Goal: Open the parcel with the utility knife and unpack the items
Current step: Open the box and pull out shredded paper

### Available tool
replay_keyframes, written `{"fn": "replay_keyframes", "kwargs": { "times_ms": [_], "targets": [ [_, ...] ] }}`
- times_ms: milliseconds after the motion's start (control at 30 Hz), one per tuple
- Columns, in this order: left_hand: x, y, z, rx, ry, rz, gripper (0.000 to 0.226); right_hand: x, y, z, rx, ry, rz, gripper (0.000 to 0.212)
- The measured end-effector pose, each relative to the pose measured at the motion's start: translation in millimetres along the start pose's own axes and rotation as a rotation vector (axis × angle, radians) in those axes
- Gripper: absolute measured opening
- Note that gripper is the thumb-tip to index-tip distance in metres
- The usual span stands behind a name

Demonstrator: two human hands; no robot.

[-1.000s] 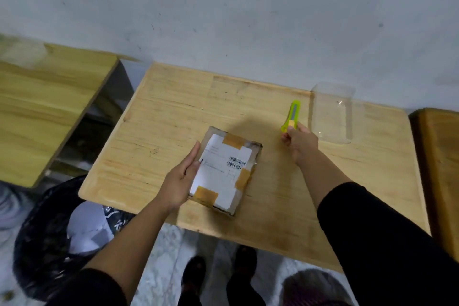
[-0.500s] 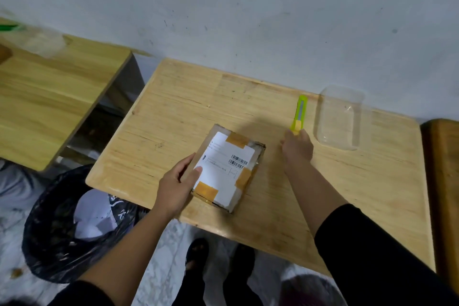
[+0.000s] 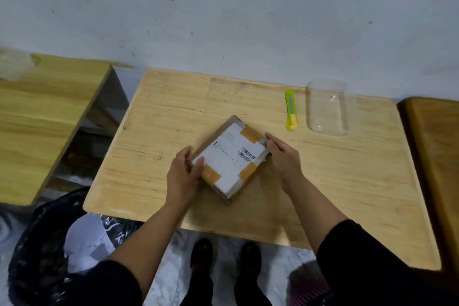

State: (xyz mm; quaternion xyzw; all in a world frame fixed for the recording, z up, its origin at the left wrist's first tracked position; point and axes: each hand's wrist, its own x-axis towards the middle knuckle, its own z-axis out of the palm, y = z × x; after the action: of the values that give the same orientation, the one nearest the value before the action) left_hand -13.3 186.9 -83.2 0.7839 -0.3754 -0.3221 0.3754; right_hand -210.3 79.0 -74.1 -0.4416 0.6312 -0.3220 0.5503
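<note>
Cardboard parcel (image 3: 229,158) lies mid-table (image 3: 347,181), long axis diagonal, taped shut. Left hand (image 3: 183,176) grips its near-left edge; right hand (image 3: 283,159) presses flat against its right side. Utility knife (image 3: 290,113) lies untouched, far-right, pointing away, beside clear container (image 3: 326,107). Bare wood all around.

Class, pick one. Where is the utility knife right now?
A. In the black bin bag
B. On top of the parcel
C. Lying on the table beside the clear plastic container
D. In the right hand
C: the utility knife lies untouched beside the clear plastic container; both hands are at the parcel.
</note>
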Motion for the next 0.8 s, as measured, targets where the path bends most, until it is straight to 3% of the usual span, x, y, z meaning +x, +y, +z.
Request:
{"fn": "replay_keyframes", "kwargs": {
  "times_ms": [100, 167, 267, 367, 467, 600, 800],
  "targets": [
    [43, 9, 1, 0.088, 0.106, -0.073, 0.067, -15, 6, 3, 0.036, 0.078, 0.008, 0.033],
    [63, 20, 4, 0.080, 0.095, -0.133, 0.069, -28, 10, 9, 0.090, 0.117, -0.002, 0.036],
    [78, 32, 7, 0.029, 0.002, -0.148, 0.068, -46, 17, 18, 0.120, 0.179, -0.031, 0.041],
    [72, 31, 5, -0.077, -0.128, -0.049, 0.065, -59, 26, 24, 0.088, 0.218, -0.037, 0.051],
    [52, 21, -2, -0.116, -0.300, 0.100, 0.084, -69, 30, 28, 0.034, 0.222, -0.080, 0.057],
    [42, 9, -6, -0.029, -0.403, 0.225, 0.120, -70, 28, 28, -0.052, 0.223, -0.150, 0.037],
    [46, 9, -5, -0.007, -0.389, 0.228, 0.124, -63, 19, 28, -0.068, 0.260, -0.122, 0.013]
  ]
}}
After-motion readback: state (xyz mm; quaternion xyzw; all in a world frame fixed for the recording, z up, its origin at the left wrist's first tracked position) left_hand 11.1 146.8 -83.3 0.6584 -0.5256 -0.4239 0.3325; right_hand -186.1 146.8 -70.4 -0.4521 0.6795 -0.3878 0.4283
